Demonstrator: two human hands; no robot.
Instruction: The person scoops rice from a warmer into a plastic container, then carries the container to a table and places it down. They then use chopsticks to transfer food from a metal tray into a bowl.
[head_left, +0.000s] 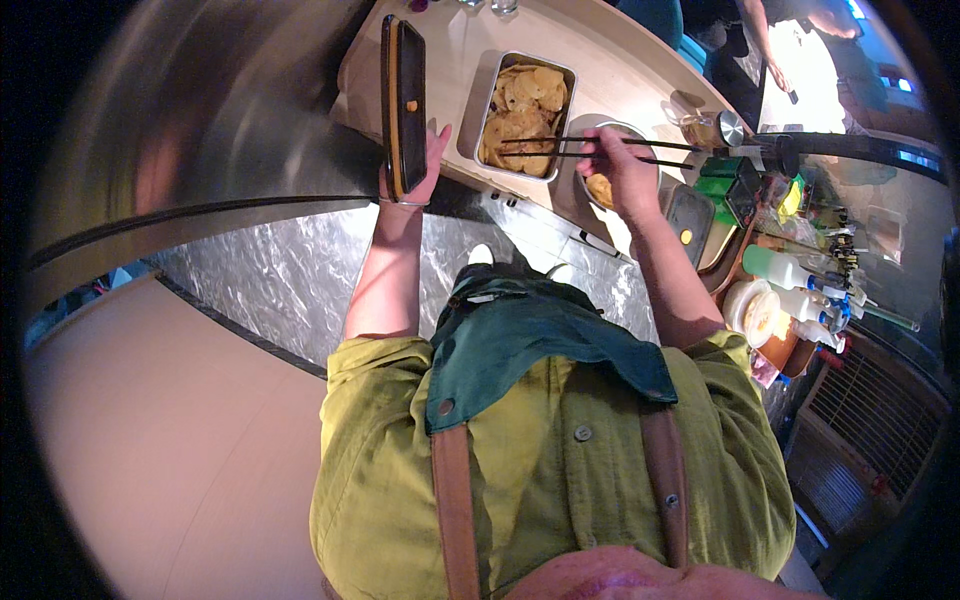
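My right hand (619, 166) holds a pair of long black chopsticks (637, 141), their tips over potato chips (525, 112) in a rectangular metal tray (480, 154). Behind and beneath that hand stands a round bowl (657, 174) with more yellowish food (600, 189) in it. With my left hand (431, 169) I hold a dark rectangular lid (412, 112) tilted up on edge, left of the tray; it has a tan edge and a small tan knob. The fingers behind the lid are partly hidden.
A glass jug with a metal lid (709, 129) stands at the counter's (622, 75) far right. Nearer on the right are a dark lidded container (686, 217), green boxes (724, 187), spray bottles (776, 268) and stacked round tubs (752, 311). Another person's arm (765, 45) shows at upper right.
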